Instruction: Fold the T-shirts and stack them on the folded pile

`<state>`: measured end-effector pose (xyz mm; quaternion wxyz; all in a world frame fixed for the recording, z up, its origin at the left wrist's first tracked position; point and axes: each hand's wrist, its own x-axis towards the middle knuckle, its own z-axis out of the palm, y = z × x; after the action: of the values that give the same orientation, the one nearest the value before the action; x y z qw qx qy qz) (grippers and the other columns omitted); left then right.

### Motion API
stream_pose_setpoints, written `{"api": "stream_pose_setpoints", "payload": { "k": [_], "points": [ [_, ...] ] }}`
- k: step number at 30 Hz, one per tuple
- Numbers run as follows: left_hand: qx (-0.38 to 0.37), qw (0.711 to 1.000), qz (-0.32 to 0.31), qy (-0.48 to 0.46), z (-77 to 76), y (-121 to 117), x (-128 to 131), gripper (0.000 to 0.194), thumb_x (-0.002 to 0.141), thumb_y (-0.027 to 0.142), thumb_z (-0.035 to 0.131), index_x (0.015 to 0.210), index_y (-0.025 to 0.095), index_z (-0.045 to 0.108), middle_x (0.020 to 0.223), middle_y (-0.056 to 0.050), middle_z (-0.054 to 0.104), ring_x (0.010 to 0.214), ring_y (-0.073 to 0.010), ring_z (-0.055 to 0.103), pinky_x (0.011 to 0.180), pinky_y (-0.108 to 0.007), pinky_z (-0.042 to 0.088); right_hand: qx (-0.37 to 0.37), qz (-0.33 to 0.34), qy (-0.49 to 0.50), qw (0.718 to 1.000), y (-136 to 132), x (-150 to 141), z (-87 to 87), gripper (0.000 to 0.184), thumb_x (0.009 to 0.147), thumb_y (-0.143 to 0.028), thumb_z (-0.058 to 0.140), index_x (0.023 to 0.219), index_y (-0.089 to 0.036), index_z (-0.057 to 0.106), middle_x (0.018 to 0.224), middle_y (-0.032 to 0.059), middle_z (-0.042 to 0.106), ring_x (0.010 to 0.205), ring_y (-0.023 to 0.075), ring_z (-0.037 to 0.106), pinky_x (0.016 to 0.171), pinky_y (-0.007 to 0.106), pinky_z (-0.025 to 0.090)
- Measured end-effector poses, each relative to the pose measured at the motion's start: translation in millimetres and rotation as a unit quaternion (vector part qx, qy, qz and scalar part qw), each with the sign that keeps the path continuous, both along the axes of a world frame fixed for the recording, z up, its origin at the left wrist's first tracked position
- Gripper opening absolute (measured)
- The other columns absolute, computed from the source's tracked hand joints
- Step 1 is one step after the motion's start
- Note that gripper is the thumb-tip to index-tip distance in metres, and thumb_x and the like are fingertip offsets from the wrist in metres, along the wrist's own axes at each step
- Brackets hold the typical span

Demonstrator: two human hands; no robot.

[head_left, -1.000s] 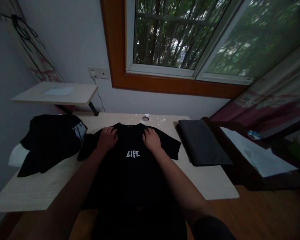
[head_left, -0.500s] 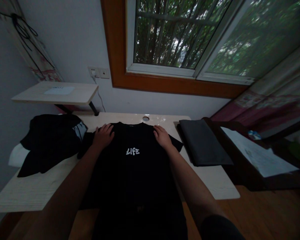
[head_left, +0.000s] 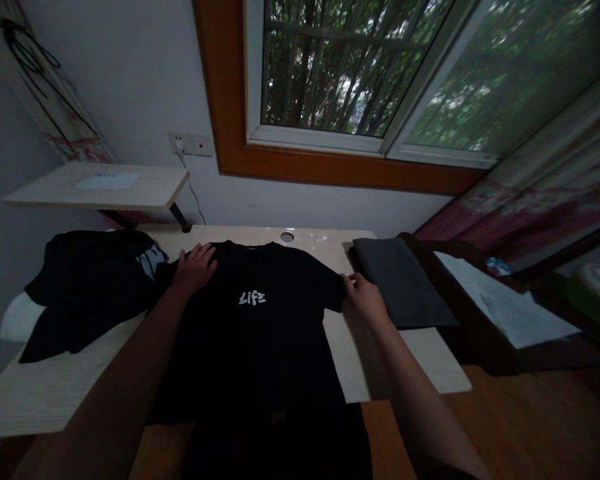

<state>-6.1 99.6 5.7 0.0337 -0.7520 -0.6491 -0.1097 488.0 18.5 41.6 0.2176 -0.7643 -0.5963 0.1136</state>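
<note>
My left hand [head_left: 196, 268] lies loosely open, palm down, on one shoulder of the black T-shirt [head_left: 260, 333]; my right hand [head_left: 367, 299] has its fingers closed on the opposite sleeve's edge. The shirt lies spread on the pale table [head_left: 347, 360], between the dark clothes pile [head_left: 90, 287] and the gray folded item [head_left: 400, 280].

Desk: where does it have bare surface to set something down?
The desk is bare at front left, between the piled black clothes and left forearm; at front right, on both sides of the right forearm; and in a strip behind the T-shirt collar. It is crowded where the clothes meet the T-shirt.
</note>
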Motion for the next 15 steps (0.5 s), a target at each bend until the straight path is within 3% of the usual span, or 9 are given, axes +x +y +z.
{"api": "stream_pose_setpoints", "payload": {
  "k": [5, 9, 12, 15],
  "points": [
    [0.011, 1.0, 0.02, -0.009, 2.0, -2.5, 3.4, 0.054, 0.101, 0.042, 0.033, 0.152, 0.028, 0.045, 0.163, -0.005, 0.042, 0.154, -0.0297, 0.03, 0.125, -0.065, 0.013, 0.026, 0.029, 0.12, 0.992, -15.9, -6.0, -11.5, 0.033, 0.095, -0.048, 0.054, 0.11, -0.022, 0.068, 0.092, 0.0081, 0.075, 0.087, 0.023, 0.072, 0.076, 0.031, 0.051],
    [0.013, 0.999, 0.028, -0.014, 2.3, -2.9, 4.7, 0.053, 0.1, 0.041, 0.035, 0.151, 0.029, 0.047, 0.162, -0.005, 0.044, 0.153, -0.0313, 0.03, 0.123, -0.068, 0.014, 0.009, 0.044, 0.216, 0.975, -15.0, -13.1, -24.8, 0.053, 0.085, -0.055, 0.064, 0.127, -0.023, 0.061, 0.09, 0.0031, 0.073, 0.079, 0.0213, 0.07, 0.069, 0.031, 0.053],
    [0.013, 0.999, 0.028, -0.014, 0.7, -1.7, 3.7, 0.053, 0.1, 0.04, 0.035, 0.15, 0.028, 0.047, 0.162, -0.006, 0.043, 0.154, -0.0308, 0.03, 0.123, -0.067, 0.015, 0.013, 0.032, 0.206, 0.978, -15.6, -12.6, -31.5, 0.059, 0.079, -0.053, 0.069, 0.129, -0.023, 0.058, 0.085, 0.0005, 0.069, 0.074, 0.0205, 0.068, 0.067, 0.03, 0.052],
    [0.02, 0.999, 0.025, -0.016, -0.7, -0.9, 2.7, 0.052, 0.1, 0.041, 0.034, 0.149, 0.027, 0.049, 0.162, -0.005, 0.044, 0.154, -0.0296, 0.029, 0.125, -0.065, 0.015, 0.023, 0.017, 0.156, 0.987, -22.5, -6.9, -34.8, 0.048, 0.075, -0.051, 0.074, 0.111, -0.022, 0.063, 0.082, 0.0011, 0.067, 0.074, 0.0212, 0.067, 0.068, 0.031, 0.051]
  ]
}}
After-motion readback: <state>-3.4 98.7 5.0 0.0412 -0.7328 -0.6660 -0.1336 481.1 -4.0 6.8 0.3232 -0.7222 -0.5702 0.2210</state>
